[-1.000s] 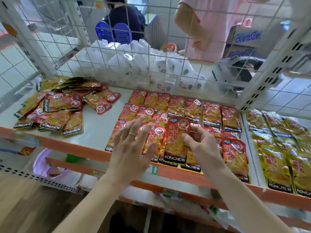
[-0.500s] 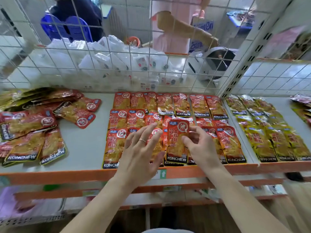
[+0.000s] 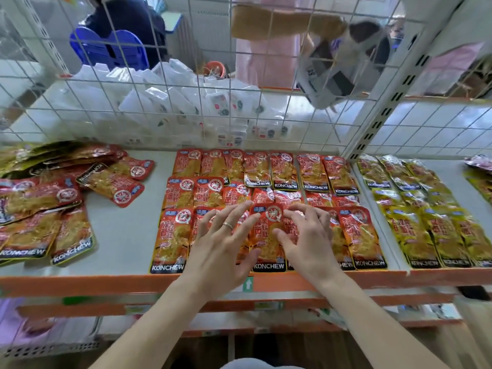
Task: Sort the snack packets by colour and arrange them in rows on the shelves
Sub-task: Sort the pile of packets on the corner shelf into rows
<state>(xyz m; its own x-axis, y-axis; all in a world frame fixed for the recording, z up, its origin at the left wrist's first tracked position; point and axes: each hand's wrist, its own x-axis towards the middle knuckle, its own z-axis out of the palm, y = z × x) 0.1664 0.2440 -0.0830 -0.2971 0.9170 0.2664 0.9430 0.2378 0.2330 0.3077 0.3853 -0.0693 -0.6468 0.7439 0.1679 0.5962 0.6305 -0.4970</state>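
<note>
Red snack packets (image 3: 287, 171) lie in three rows in the middle of the shelf (image 3: 127, 235). My right hand (image 3: 306, 241) pinches the right edge of one red packet (image 3: 266, 235) lying in the front row, thumb on its face and fingers curled over its edge. My left hand (image 3: 223, 243) rests beside it with straight, spread fingers on the neighbouring red packets (image 3: 173, 235). Yellow packets (image 3: 426, 222) fill rows in the right bay. A loose heap of mixed red and yellow-edged packets (image 3: 48, 203) lies at the left.
A white wire grid (image 3: 239, 102) backs the shelf, with white packets (image 3: 186, 102) and two people behind it. A white upright post (image 3: 383, 107) divides the bays. The orange shelf lip (image 3: 106, 283) runs along the front, with lower shelves beneath.
The red packet in my right hand has come down flat into the front row. My left hand has settled onto the packets beside it. The view has shifted right.
</note>
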